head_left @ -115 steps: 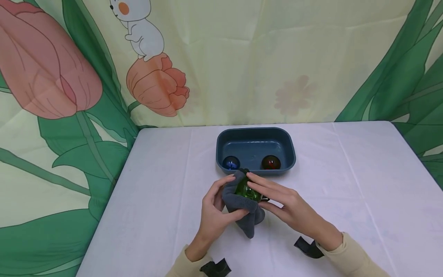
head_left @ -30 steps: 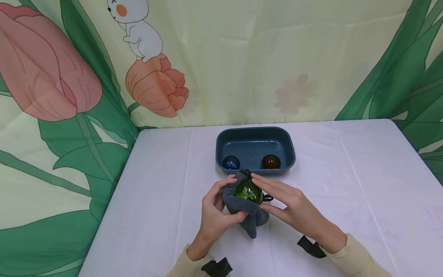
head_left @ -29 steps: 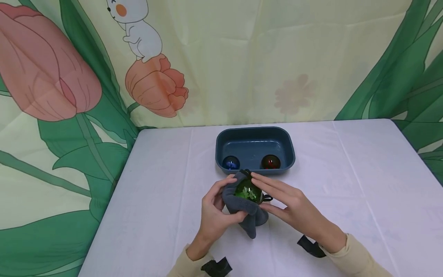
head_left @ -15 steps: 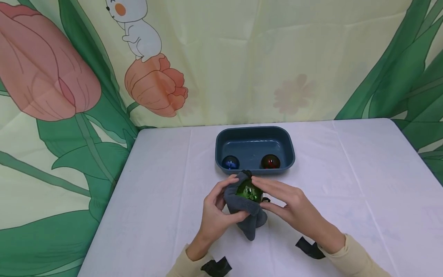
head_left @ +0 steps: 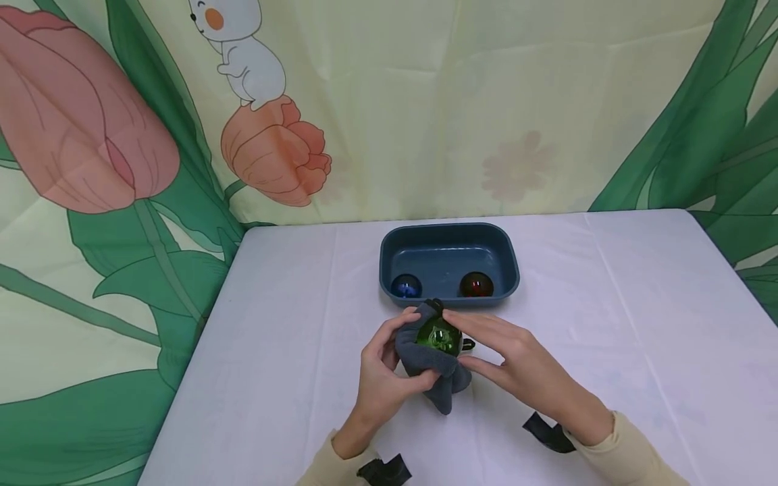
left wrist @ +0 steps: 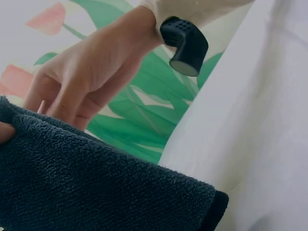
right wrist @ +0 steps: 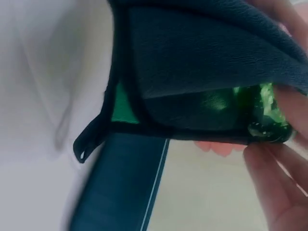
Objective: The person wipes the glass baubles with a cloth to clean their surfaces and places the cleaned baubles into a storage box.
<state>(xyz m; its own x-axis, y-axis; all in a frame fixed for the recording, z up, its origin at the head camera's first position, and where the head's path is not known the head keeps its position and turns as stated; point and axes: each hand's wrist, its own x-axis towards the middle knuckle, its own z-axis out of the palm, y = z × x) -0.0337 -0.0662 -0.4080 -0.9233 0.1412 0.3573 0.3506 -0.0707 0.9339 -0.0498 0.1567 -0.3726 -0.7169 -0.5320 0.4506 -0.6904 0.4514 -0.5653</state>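
A see-through green ball (head_left: 439, 335) sits in the folds of a grey-blue cloth (head_left: 419, 358), above the table just in front of the tray. My left hand (head_left: 381, 378) grips the cloth from the left, thumb in front and fingers behind, cupping the ball through it. From the right, my right hand (head_left: 523, 358) holds the ball's bare side between thumb and fingertips. A dark loop (head_left: 469, 344) sticks out of the cloth near the right thumb. In the right wrist view, the cloth (right wrist: 192, 53) hides most of the ball (right wrist: 269, 110). The cloth (left wrist: 96, 178) covers it in the left wrist view.
A dark blue tray (head_left: 452, 260) stands behind the hands. In its front corners lie a dark blue ball (head_left: 406, 286) and a dark red ball (head_left: 477, 285). A white cloth (head_left: 273, 351) covers the table, and a printed curtain (head_left: 425, 121) hangs behind.
More of the green ball shows than in the oldest frame, and its glints have shifted. Both hands and the cloth have moved slightly to the right. The tray's balls stay put.
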